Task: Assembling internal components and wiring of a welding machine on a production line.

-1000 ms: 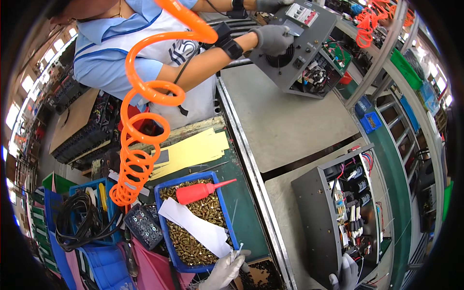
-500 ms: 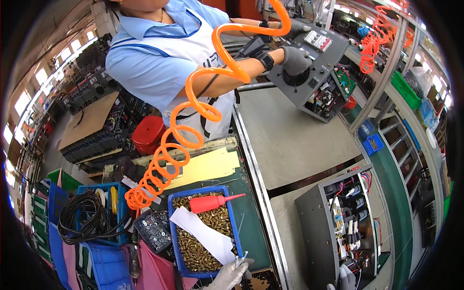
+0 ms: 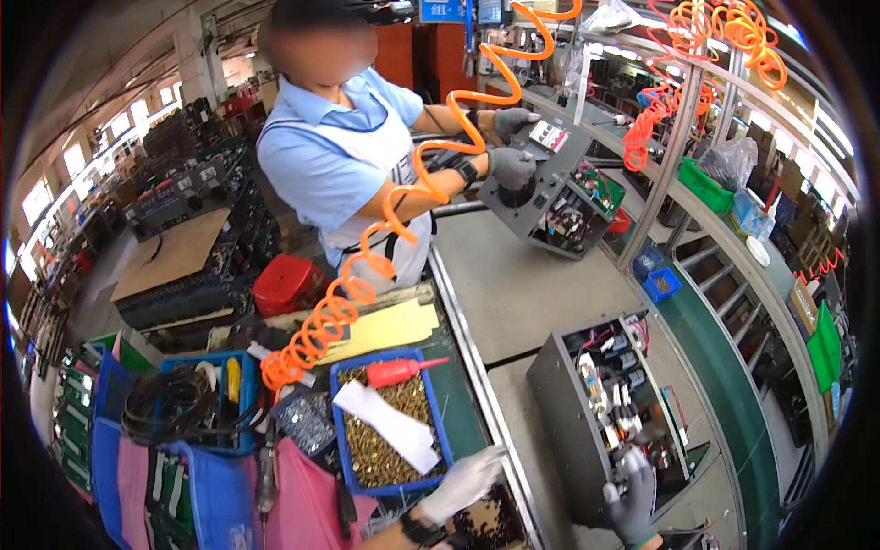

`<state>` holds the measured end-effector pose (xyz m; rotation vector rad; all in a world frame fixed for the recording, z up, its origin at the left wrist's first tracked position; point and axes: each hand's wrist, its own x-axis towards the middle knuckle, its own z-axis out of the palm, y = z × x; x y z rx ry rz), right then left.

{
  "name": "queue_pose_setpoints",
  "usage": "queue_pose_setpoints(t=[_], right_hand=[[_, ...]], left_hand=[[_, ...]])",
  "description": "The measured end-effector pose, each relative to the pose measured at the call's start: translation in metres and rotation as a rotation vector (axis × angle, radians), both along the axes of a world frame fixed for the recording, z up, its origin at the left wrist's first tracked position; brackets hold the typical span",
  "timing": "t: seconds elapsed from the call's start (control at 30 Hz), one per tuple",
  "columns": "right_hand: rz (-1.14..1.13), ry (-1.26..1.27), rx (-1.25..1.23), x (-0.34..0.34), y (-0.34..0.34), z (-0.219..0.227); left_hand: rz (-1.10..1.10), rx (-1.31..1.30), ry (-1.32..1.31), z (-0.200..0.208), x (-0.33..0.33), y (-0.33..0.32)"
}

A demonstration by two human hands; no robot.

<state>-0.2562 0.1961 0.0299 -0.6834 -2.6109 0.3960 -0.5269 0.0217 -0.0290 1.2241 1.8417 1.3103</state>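
Observation:
My left hand, in a white glove, reaches over the front right corner of a blue tray of brass-coloured screws. Its fingers stretch toward the metal rail, and I make out nothing in them. My right hand, in a grey and white glove, is at the near end of a dark metal case. Its fingers are apart and point up against the wiring inside the open case; the contact is unclear. A white paper strip and a red nozzle bottle lie on the screws.
Across the bench a co-worker in grey gloves handles another dark case. An orange coiled hose hangs across the view. Left of the tray are washers, a screwdriver, pink cloth and blue bins. A green belt runs at right.
The view has tilted up and shifted. My left hand, which pinched thin pale pieces by the tray, now stretches toward the rail without them visible. More of my right hand shows by the case.

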Motion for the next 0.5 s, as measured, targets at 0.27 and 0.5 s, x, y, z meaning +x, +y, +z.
queue_pose_setpoints(t=[0.27,0.5], right_hand=[[-0.283,0.191,0.073,0.054,-0.019,0.047],[-0.388,0.329,-0.127,0.12,-0.046,0.034]], left_hand=[[0.455,0.311,0.803,0.207,-0.106,0.036],[0.211,0.294,-0.832,0.095,-0.07,-0.037]])
